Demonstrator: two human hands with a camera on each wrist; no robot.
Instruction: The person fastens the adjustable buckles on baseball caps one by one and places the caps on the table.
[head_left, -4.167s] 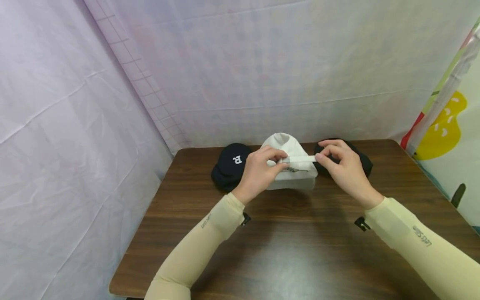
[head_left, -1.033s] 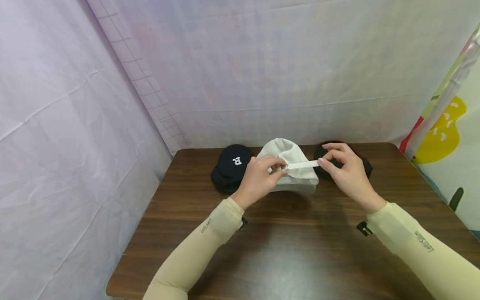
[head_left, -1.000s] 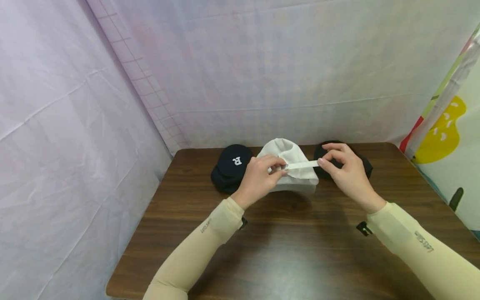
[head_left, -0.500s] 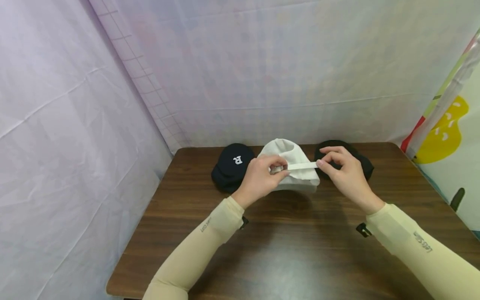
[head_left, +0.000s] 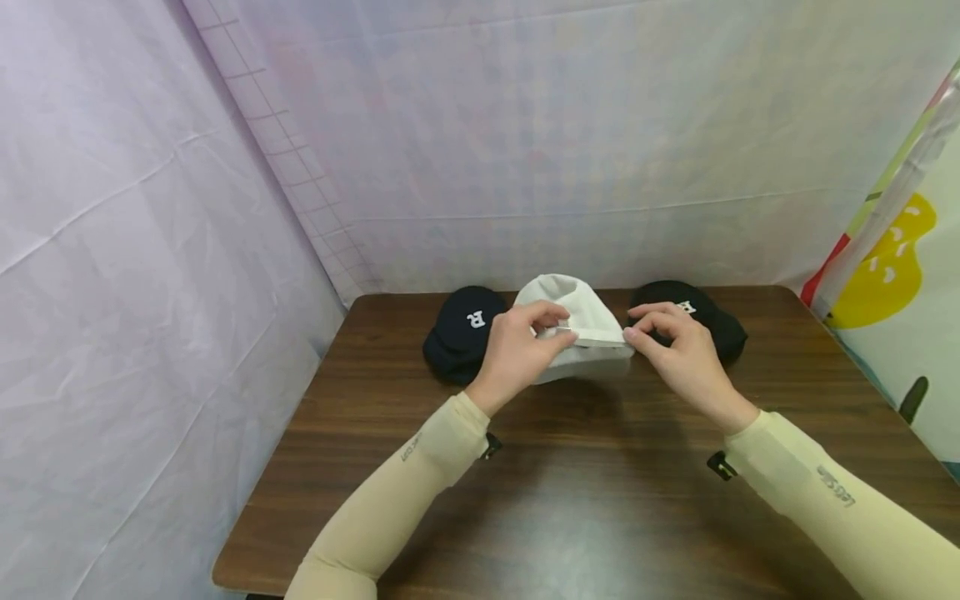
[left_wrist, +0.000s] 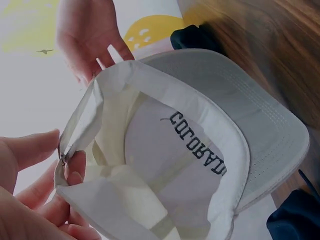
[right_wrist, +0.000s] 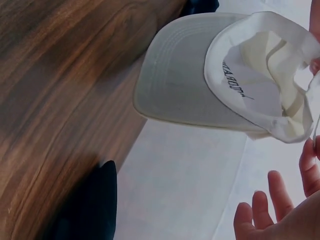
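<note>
A white baseball cap [head_left: 558, 292] is held between both hands over the back of the table, its crown toward the curtain. In the left wrist view, I see inside the cap [left_wrist: 175, 145], with dark mirrored lettering and a grey-green underside on the brim [left_wrist: 240, 100]. My left hand [head_left: 517, 354] pinches the back strap [left_wrist: 84, 117] at a small metal buckle [left_wrist: 62, 159]. My right hand [head_left: 678, 358] pinches the strap's other end by the cap's edge, thumb against index finger. Its other fingers [right_wrist: 260, 207] spread away from the cap in the right wrist view.
A black cap [head_left: 450, 358] with a white letter sits on the brown wooden table [head_left: 570, 500] to the left. Another black cap [head_left: 723, 329] lies behind my right hand. A pale curtain [head_left: 480, 142] hangs along the table's back edge.
My right hand has shifted slightly left and down, bringing the strap close along the cap's rim. The right black cap's white letter now shows. My left hand keeps its pinch, nearly still.
</note>
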